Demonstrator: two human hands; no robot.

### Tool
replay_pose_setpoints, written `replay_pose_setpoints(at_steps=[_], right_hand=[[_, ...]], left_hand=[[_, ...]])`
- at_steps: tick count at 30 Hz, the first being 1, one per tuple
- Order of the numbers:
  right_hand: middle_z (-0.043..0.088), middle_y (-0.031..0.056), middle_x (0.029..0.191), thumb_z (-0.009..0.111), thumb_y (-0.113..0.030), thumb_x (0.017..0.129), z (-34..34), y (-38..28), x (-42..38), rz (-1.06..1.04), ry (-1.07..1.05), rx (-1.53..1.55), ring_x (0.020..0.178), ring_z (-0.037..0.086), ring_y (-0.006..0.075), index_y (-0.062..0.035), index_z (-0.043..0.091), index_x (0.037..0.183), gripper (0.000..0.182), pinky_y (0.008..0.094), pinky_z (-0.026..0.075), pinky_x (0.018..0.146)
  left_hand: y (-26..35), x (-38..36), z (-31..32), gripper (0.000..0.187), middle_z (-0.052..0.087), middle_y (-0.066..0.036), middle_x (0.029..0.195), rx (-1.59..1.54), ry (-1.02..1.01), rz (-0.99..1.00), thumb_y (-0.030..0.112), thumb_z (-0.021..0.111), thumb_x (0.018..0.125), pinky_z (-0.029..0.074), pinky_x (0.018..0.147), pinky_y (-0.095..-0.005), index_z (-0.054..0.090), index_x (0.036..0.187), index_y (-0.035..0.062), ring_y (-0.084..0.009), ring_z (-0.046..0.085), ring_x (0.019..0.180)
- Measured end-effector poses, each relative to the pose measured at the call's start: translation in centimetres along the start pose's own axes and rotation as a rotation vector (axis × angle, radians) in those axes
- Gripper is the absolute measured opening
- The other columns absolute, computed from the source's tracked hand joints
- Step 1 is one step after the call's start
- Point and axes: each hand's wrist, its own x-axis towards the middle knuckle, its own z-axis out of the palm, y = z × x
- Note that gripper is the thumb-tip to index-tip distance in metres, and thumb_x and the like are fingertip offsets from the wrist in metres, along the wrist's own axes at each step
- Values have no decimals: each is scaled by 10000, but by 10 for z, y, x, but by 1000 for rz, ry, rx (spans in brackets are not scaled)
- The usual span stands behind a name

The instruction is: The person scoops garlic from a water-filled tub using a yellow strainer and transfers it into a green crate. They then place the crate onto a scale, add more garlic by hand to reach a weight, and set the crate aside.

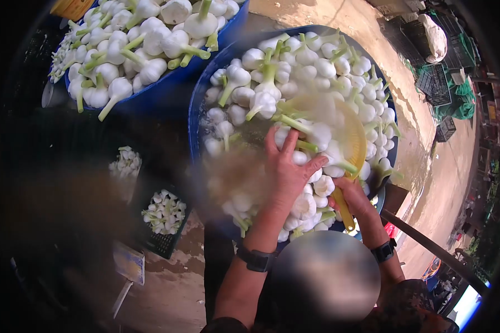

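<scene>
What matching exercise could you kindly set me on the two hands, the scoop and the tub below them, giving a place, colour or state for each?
Things:
1. Scoop
2. Left hand
3. Tub
4. Right hand

Colours and states:
A. Fingers spread over garlic
B. Gripping the scoop
C. Yellow
D. Blue

Right pairs: 1-C, 2-A, 3-D, 4-B.
</scene>
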Motion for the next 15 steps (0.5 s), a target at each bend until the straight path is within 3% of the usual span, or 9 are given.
replay_pose_setpoints(at_steps=[2, 3, 4, 6, 8, 10, 11, 15], right_hand=[[587, 87, 719, 490, -104, 846, -9, 7, -10, -34, 12, 85, 456, 549, 151, -3, 535, 1008, 196, 251, 395, 334], [552, 44, 599, 424, -270, 887, -5, 4, -20, -50, 74, -78, 410, 497, 121, -38, 591, 860, 287, 233, 378, 351], [544, 41, 593, 411, -290, 891, -9, 5, -26, -77, 85, -94, 415, 495, 119, -44, 587, 849, 305, 232, 373, 352], [597, 78, 744, 468, -147, 856, 5, -12, -52, -135, 154, -18, 470, 553, 134, -6, 585, 943, 202, 239, 422, 367], [595, 72, 737, 452, -186, 866, 5, -10, -68, -216, 102, -104, 471, 542, 125, -14, 596, 922, 230, 235, 418, 375], [555, 48, 635, 409, -320, 887, 20, 0, -79, -404, 239, -442, 421, 492, 110, -36, 575, 886, 329, 215, 369, 366], [539, 47, 600, 411, -323, 885, 61, -17, -93, -201, 356, -92, 422, 489, 105, -29, 580, 893, 339, 207, 367, 372], [505, 41, 539, 415, -325, 879, 127, -11, -111, -311, 204, -196, 399, 462, 101, 2, 573, 969, 375, 221, 360, 365]], left_hand=[[17, 1, 5, 800, 353, -276, 1286, 44, -16, 36, 345, 866, 541, 430, 940, -418, 547, 1216, 59, -411, 471, 1135], [24, 3, 5, 799, 349, -283, 1283, 1, -30, 68, 342, 865, 542, 431, 942, -422, 544, 1217, 59, -423, 471, 1130], [32, 5, 2, 802, 342, -284, 1288, -53, -48, 70, 340, 864, 537, 425, 949, -430, 544, 1217, 61, -427, 473, 1124], [47, 6, -10, 784, 329, -271, 1298, -114, -40, 172, 321, 865, 525, 426, 945, -432, 549, 1202, 83, -418, 480, 1107], [59, -2, -25, 761, 311, -250, 1314, -195, -58, 116, 295, 860, 517, 430, 929, -441, 549, 1186, 112, -419, 472, 1100], [71, -10, -51, 741, 305, -223, 1314, -224, 41, 158, 269, 856, 517, 420, 929, -447, 544, 1175, 130, -418, 447, 1105], [75, -12, -67, 742, 310, -212, 1304, -239, 50, 169, 251, 853, 519, 399, 949, -454, 542, 1182, 129, -417, 423, 1113], [68, -27, -152, 755, 312, -206, 1304, -229, 141, 211, 241, 862, 487, 392, 953, -456, 559, 1170, 125, -410, 417, 1118]])
